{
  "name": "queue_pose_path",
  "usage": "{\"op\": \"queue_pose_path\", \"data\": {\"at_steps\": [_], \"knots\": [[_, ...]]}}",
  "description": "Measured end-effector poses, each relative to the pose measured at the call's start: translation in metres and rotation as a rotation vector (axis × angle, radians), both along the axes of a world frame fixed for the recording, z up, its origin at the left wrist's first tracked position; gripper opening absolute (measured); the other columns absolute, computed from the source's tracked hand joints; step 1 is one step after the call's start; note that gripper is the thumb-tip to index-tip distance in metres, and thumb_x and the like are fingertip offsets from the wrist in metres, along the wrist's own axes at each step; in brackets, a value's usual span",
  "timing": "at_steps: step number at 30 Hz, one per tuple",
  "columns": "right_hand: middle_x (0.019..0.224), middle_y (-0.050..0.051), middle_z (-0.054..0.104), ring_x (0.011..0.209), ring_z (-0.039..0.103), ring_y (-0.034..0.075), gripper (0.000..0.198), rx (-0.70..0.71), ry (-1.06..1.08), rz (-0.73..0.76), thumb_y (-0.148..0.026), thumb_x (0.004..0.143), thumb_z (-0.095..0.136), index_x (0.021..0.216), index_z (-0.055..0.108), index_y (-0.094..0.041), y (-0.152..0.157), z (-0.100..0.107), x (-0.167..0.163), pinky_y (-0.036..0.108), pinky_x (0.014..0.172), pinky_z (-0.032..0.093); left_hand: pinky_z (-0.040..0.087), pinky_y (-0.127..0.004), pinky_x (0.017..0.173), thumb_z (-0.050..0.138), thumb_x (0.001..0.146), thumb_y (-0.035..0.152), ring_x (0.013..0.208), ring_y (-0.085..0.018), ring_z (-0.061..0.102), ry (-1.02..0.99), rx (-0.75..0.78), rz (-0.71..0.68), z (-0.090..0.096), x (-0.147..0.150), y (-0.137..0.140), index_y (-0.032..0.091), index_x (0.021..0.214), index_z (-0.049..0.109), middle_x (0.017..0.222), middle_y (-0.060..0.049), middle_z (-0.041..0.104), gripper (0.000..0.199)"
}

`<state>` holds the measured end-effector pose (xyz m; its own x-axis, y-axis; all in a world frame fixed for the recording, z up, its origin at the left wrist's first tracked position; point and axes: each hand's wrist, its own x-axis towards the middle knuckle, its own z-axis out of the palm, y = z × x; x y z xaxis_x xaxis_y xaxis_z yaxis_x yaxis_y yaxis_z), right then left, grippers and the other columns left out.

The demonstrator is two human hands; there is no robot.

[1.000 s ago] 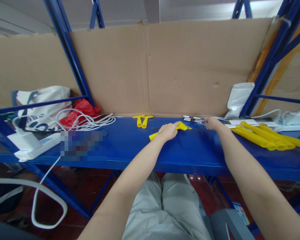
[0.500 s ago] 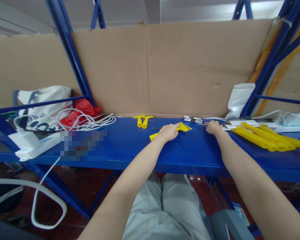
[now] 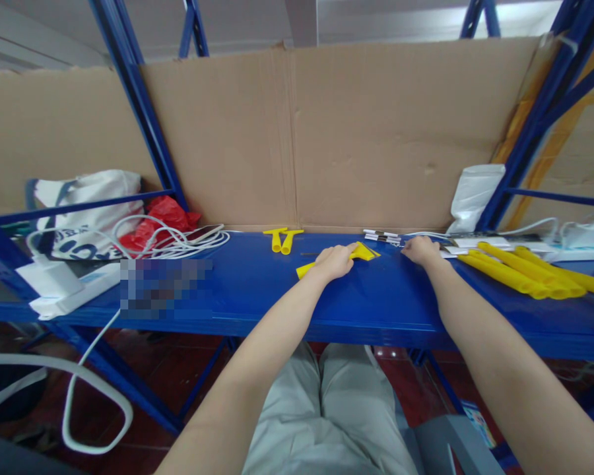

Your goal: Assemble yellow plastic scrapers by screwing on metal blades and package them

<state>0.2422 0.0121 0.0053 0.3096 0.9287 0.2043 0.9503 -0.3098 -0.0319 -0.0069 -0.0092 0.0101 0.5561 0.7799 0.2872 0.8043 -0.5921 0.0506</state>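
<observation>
My left hand [image 3: 334, 262] is closed around the handle of a yellow scraper [image 3: 363, 252], which lies low over the blue shelf. The scraper's wide head with a dark edge points right, and the handle's end shows left of my wrist. My right hand [image 3: 422, 251] is closed in a pinch just above the shelf; anything between its fingertips is too small to make out. Left of those fingertips lies a small group of white and dark strips [image 3: 381, 236]. Two more yellow T-shaped scrapers [image 3: 287, 241] rest near the cardboard at the back.
Several yellow tube-like handles [image 3: 529, 274] are piled at the right on white strips. A white pouch [image 3: 475, 198] leans by the blue post. Coiled white cables [image 3: 188, 245], a power strip [image 3: 79, 297], a red plastic bag [image 3: 161, 221] and a cloth bag [image 3: 94, 211] occupy the left.
My right hand has shifted slightly left and its fingers are drawn closer together. My left hand and the scraper have stayed in place.
</observation>
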Motion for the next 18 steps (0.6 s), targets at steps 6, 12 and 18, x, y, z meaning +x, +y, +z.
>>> {"op": "queue_pose_path", "data": {"at_steps": [6, 12, 18], "knots": [[0.113, 0.019, 0.064, 0.119, 0.051, 0.032, 0.029, -0.025, -0.032, 0.034, -0.02, 0.084, 0.047, 0.101, 0.07, -0.013, 0.001, 0.002, -0.008, 0.047, 0.096, 0.04, 0.046, -0.038, 0.096, 0.043, 0.088, 0.023, 0.115, -0.026, 0.059, -0.002, -0.001, -0.007, 0.001, 0.0, -0.001, 0.025, 0.143, 0.04, 0.131, -0.007, 0.059, 0.054], [0.111, 0.022, 0.064, 0.117, 0.053, 0.032, 0.034, -0.044, -0.095, 0.064, -0.017, 0.084, 0.043, 0.105, 0.068, -0.009, 0.003, 0.001, -0.014, 0.043, 0.094, 0.042, 0.045, -0.038, 0.096, 0.044, 0.088, 0.023, 0.116, -0.026, 0.058, -0.014, -0.011, -0.01, 0.001, 0.0, -0.001, 0.026, 0.143, 0.04, 0.133, -0.006, 0.058, 0.055], [0.111, 0.02, 0.066, 0.114, 0.057, 0.03, 0.033, -0.058, -0.128, 0.127, -0.018, 0.083, 0.043, 0.101, 0.07, -0.01, 0.003, 0.004, -0.024, 0.039, 0.091, 0.043, 0.044, -0.038, 0.096, 0.045, 0.087, 0.022, 0.116, -0.027, 0.058, -0.047, -0.009, -0.024, 0.0, 0.001, -0.001, 0.026, 0.142, 0.042, 0.132, -0.007, 0.058, 0.055]]}}
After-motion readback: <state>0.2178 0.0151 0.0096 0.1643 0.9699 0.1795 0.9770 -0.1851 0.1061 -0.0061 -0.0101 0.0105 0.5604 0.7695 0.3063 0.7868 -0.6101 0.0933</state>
